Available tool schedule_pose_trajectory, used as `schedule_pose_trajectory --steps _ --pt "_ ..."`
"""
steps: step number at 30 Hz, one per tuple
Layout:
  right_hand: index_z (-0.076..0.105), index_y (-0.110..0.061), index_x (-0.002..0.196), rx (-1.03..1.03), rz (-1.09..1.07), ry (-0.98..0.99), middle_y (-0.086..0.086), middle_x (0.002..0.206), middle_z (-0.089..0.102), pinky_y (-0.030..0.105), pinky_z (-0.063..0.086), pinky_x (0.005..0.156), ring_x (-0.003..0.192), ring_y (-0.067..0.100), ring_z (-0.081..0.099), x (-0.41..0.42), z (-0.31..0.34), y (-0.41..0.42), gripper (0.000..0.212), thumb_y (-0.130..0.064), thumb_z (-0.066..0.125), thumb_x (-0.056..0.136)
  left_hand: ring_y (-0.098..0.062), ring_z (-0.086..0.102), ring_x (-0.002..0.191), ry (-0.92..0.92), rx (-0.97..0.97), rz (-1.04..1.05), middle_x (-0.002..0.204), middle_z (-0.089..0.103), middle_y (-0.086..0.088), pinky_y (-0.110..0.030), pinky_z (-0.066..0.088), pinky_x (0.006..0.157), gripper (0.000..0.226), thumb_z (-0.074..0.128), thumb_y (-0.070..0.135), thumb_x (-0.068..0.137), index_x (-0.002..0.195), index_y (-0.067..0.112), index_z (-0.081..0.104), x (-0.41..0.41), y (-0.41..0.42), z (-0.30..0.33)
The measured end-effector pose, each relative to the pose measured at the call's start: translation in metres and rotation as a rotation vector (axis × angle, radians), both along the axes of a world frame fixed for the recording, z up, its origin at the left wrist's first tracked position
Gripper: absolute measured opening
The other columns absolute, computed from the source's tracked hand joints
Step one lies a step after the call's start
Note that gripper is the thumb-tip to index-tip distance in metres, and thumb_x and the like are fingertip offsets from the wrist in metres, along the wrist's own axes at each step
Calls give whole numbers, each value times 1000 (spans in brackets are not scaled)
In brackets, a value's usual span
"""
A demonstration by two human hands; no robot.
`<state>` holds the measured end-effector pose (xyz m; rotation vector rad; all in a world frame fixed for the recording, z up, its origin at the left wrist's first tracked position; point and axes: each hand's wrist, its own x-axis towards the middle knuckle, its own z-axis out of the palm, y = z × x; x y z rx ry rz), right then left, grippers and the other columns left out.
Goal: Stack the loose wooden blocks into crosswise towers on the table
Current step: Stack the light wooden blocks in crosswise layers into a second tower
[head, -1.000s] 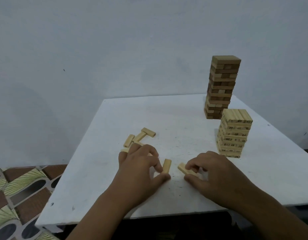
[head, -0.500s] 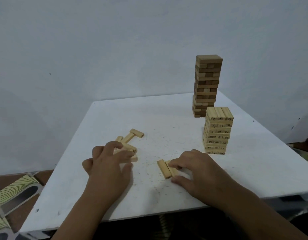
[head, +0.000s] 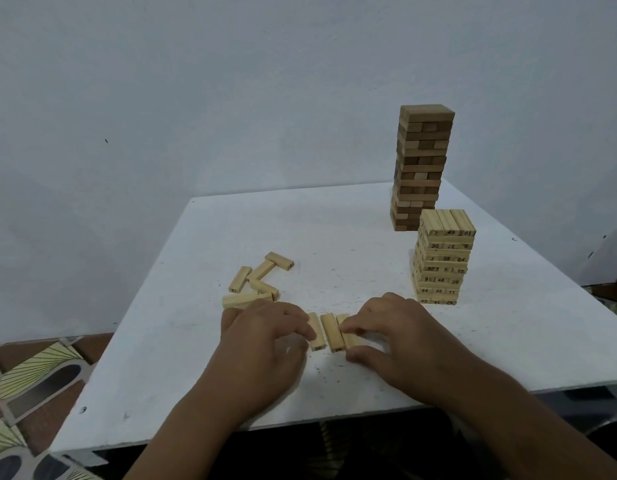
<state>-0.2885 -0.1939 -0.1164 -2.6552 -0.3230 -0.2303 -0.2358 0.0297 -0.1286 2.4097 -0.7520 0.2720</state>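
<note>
Three pale rectangular wooden blocks [head: 331, 332] are lying side by side on the white square table [head: 335, 237], near the short pale numbered tower [head: 442, 258]. The left hand [head: 265, 344] is gripping the leftmost, the right hand [head: 397, 337] pinching the rightmost.

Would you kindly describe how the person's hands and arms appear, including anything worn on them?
Both arms come in from the bottom edge of the head view, bare up to where the picture cuts them off. No sleeve, glove, watch, ring or bracelet shows on the left hand or the right hand. Fingernails are too blurred to describe.
</note>
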Motion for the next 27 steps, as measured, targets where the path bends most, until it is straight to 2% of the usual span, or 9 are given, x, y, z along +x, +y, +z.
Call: schedule_pose_trajectory --steps 2,5,12,15,21,24,27 --pt "67 -37 119 10 -3 17 -22 106 62 30 42 92 102 3 47 0 1 -1 35 -50 65 86 10 46 116 23 23 -31 109 60 36 -18 16 95 15 63 50 75 88 46 70 -1 -2 -1" --pt "69 -36 115 10 -3 29 -19 107 62 32 41 93 103 3 47 2 4 -3 31 -48 66 86 11 40 120 42 51 -33 117 57 36 -26 16 94 20 62 60 76 91 48 67 -2 -4 -1" --pt "68 -38 117 -2 -10 46 -20 109 63 30 41 93 103 3 46 3 4 -1 31 -47 66 87 9 46 114 32 36 -25 112 60 37 -25 14 89 15 71 50 77 89 43 66 -1 -7 0" --pt "69 -38 113 -8 -14 37 -20 105 64 31 42 91 101 4 47 1 4 -1 31 -52 65 86 9 45 115 32 38 -23 110 60 38 -25 14 89 18 71 51 76 91 43 65 0 -7 -1" --pt "69 -36 108 -41 -60 15 -17 99 63 30 41 87 97 4 48 0 7 8 52 -75 61 73 9 45 116 67 -6 -17 106 59 43 -28 16 91 15 72 54 74 88 52 69 4 -7 -2" --pt "66 -37 104 -95 -95 17 -17 94 59 29 38 86 95 4 46 1 7 15 68 -88 50 62 5 49 112 50 -25 -15 104 60 42 -36 23 91 25 59 40 79 93 61 64 5 -6 -3" --pt "63 -37 100 -123 -105 3 -18 91 56 29 36 84 93 6 44 2 5 21 72 -91 40 58 2 53 107 26 -30 -17 100 64 35 -42 28 89 32 64 27 85 91 58 67 6 -5 -5"
